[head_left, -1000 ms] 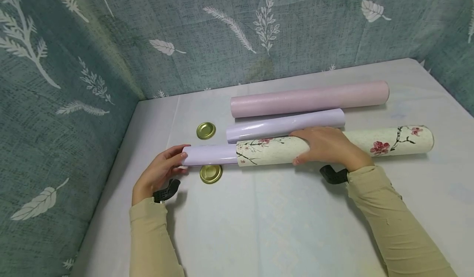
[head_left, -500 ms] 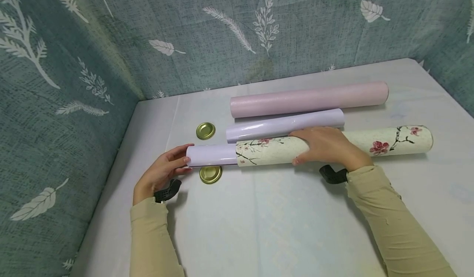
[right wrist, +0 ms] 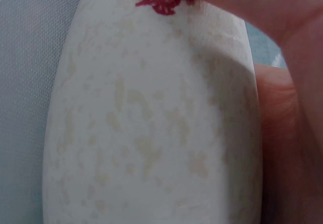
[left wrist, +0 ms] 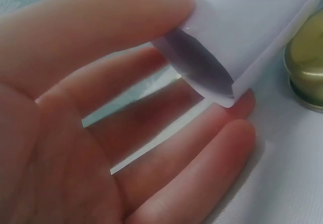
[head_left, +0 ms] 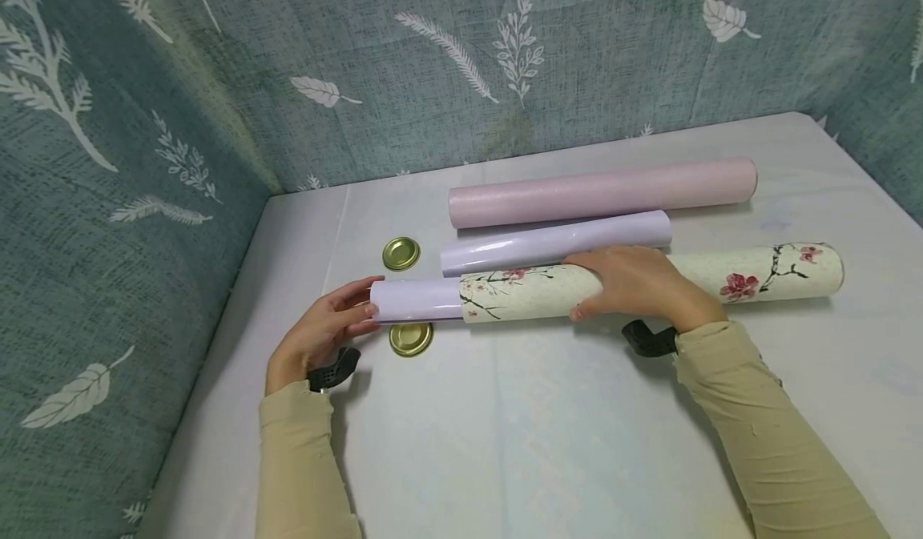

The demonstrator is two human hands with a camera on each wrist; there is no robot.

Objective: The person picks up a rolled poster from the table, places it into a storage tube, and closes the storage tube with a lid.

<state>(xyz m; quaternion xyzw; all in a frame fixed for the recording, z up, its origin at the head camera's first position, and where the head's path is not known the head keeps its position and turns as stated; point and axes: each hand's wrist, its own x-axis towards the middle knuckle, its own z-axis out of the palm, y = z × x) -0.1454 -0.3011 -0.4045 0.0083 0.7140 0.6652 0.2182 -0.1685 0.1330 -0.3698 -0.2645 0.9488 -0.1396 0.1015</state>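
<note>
A glossy lilac paper roll (head_left: 417,300) juts from the left end of a cream roll with a blossom print (head_left: 530,292), its right part hidden inside. My left hand (head_left: 328,324) holds the lilac roll's outer end. In the left wrist view, the thumb (left wrist: 171,4) lies on top of the lilac roll (left wrist: 252,27) and the fingers reach beneath its hollow end. My right hand (head_left: 642,283) grips the blossom-print roll around its middle from above. The right wrist view shows that roll's cream surface (right wrist: 141,133) close up, fingers along one side.
Behind the blossom-print roll lie a second lilac roll (head_left: 555,244) and a longer pink roll (head_left: 606,193). One gold jar lid (head_left: 401,254) lies behind the held lilac roll, and another gold lid (head_left: 411,342) is partly under its front edge.
My left hand has moved right with the lilac roll, and a shorter length of it shows outside the blossom-print roll. My right hand stays in place.
</note>
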